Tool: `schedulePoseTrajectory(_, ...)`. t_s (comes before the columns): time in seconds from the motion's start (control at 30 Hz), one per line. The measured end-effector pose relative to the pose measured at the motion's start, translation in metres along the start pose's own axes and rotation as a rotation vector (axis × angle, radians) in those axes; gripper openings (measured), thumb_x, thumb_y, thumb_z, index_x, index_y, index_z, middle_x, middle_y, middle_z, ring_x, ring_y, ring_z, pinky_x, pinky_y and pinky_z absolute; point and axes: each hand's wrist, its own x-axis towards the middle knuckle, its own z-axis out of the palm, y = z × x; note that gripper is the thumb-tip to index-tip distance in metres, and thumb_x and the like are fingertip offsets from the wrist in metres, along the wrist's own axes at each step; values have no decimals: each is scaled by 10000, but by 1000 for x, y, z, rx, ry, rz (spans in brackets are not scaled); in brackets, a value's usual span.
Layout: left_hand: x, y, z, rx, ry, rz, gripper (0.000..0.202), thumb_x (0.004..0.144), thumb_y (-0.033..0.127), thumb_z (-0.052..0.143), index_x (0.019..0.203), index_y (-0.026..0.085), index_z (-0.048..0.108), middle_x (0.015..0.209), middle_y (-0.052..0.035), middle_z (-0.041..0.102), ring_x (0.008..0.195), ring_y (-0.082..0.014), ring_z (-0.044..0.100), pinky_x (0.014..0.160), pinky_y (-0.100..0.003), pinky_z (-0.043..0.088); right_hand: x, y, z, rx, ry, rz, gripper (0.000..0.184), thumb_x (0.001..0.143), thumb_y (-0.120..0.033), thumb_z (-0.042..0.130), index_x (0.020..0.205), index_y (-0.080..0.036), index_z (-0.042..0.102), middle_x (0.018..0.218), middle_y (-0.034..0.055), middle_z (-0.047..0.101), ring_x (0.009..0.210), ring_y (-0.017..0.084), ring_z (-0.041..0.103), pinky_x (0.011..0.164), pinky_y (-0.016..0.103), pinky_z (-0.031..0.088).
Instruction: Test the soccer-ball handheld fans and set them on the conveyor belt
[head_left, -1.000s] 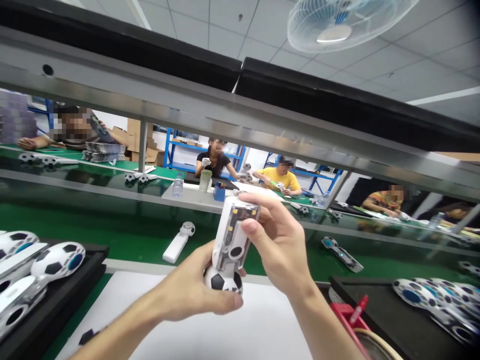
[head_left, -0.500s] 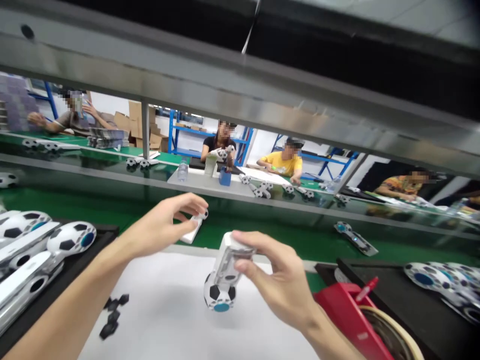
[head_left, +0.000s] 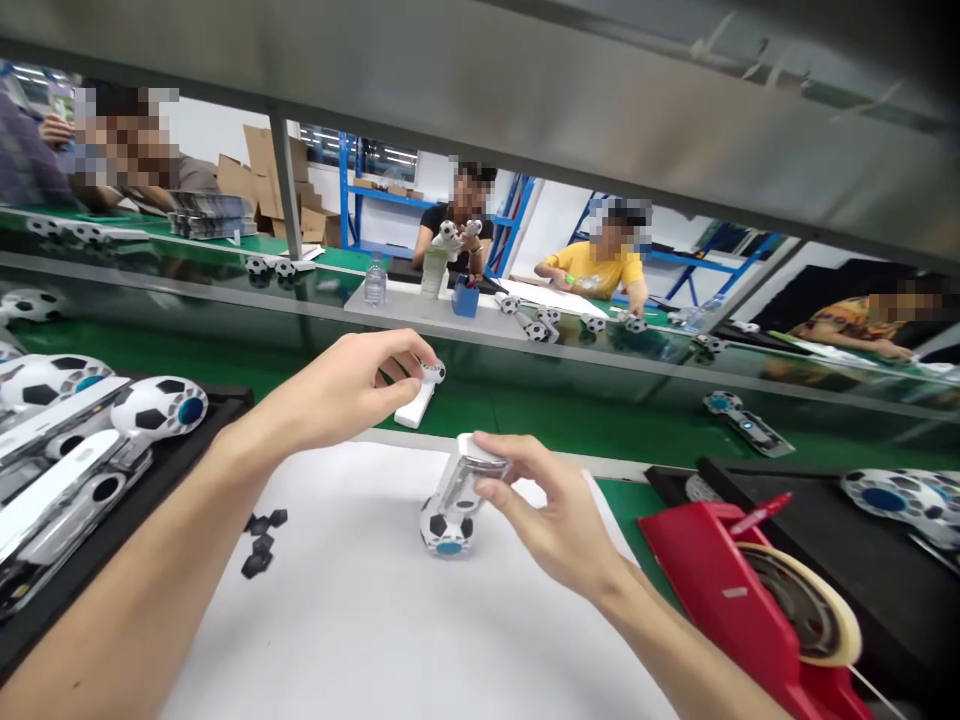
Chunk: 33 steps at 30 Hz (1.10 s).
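Note:
My left hand (head_left: 360,385) is raised above the far edge of the white sheet, thumb and curved fingers apart. Just beyond its fingertips, a white football-headed device (head_left: 417,403) lies on the green belt; whether they touch is unclear. Between its thumb and fingers, my right hand (head_left: 551,510) grips the silver-white handle of a similar device (head_left: 461,490). This one is tilted, its black-and-white ball end with a blue disc pointing down, close to or on the white sheet (head_left: 390,640). Small black hexagonal pieces (head_left: 262,545) lie on the sheet below my left forearm.
A black tray at left holds several football-headed devices (head_left: 157,410). To the right are a red tape dispenser (head_left: 720,570) and another black tray (head_left: 847,570). One device (head_left: 750,425) lies on the green belt (head_left: 600,400). Co-workers sit across the line, beneath an overhead beam.
The view has shifted, so the bench appears higher in the picture. The ball end in my right hand now appears nearer the sheet. My left hand keeps about the same pose.

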Motion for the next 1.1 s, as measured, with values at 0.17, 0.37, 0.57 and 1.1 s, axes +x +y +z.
schedulePoseTrajectory(0.17,-1,-1,3,42,-29,-5,177,911,304,579,1074,291,646,1073,39,710,957,-160,658,800,-274,522,5,-2,0,36,26,34,349,862,-142,717,1161,-317,675,991,-31,729,695,109,604,676,252,538)
schedulePoseTrajectory(0.37,2,0,6,58,-61,-24,179,924,354,572,1077,298,644,1076,38,705,950,-162,650,772,-272,516,12,-3,-3,115,65,117,268,852,-189,742,1102,-276,695,969,-9,716,708,116,620,654,256,548)
schedulePoseTrajectory(0.57,3,8,12,-126,-199,-36,300,936,506,542,1092,275,653,1101,4,695,1008,-196,637,828,-310,495,33,-10,-16,425,214,178,225,828,-209,782,1038,-255,718,871,5,743,674,113,636,520,187,538)
schedulePoseTrajectory(1.1,-16,44,6,-111,-400,-40,357,774,264,713,1098,333,579,906,68,579,749,-146,521,584,-212,390,38,-5,-26,683,439,247,353,771,-460,815,991,-309,583,716,-45,621,556,121,553,500,235,508)
